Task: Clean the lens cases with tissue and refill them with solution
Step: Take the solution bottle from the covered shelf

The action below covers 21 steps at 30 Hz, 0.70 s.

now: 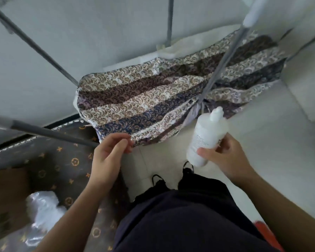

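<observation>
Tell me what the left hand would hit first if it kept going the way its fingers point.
Most likely the patterned fabric: the left hand has its fingers aimed up and to the right, with the fingertips already at the cloth's near edge. Depth is unclear, so they could be hovering just above it.

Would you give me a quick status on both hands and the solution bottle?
Right hand grips solution bottle, cap on. Left hand holds nothing visible. No lens cases in view.
</observation>
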Available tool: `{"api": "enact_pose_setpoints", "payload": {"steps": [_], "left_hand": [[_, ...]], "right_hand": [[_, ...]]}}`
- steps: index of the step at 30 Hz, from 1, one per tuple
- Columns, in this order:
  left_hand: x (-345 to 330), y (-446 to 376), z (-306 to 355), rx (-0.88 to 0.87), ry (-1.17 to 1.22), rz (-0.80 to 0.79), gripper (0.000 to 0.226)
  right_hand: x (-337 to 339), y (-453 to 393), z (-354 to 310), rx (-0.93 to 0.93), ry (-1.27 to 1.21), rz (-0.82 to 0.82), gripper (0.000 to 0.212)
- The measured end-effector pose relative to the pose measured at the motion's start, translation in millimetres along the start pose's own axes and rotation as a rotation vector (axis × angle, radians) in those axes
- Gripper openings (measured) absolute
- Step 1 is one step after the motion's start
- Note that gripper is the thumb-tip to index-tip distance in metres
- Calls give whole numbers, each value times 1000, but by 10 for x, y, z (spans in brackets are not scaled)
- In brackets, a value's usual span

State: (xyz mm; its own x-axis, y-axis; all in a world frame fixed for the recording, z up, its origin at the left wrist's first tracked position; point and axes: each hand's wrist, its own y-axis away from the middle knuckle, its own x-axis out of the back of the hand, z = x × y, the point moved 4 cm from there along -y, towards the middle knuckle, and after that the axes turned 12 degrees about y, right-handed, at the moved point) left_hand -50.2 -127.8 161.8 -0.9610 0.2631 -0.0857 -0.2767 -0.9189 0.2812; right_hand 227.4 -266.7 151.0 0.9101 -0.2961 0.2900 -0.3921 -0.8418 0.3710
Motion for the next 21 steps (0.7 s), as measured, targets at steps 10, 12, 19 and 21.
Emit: {"api": "enact_pose_setpoints", "payload": {"steps": [10, 12, 19, 21], "left_hand": [[-1401, 337, -104, 42, -101, -410, 15], [-1782, 514, -193, 63, -100, -497, 17], [-3046, 1369, -496, 75, -184, -883, 21], [-3331, 1637, -570, 77, -213, -996, 19]], "right_hand": [[729, 1524, 593, -98, -98, 467, 46], [930, 1867, 757, -131, -109, 561, 47], [1311, 3235, 1385, -286, -218, 949, 64], [1287, 3604, 1507, -318, -264, 1062, 64]]}}
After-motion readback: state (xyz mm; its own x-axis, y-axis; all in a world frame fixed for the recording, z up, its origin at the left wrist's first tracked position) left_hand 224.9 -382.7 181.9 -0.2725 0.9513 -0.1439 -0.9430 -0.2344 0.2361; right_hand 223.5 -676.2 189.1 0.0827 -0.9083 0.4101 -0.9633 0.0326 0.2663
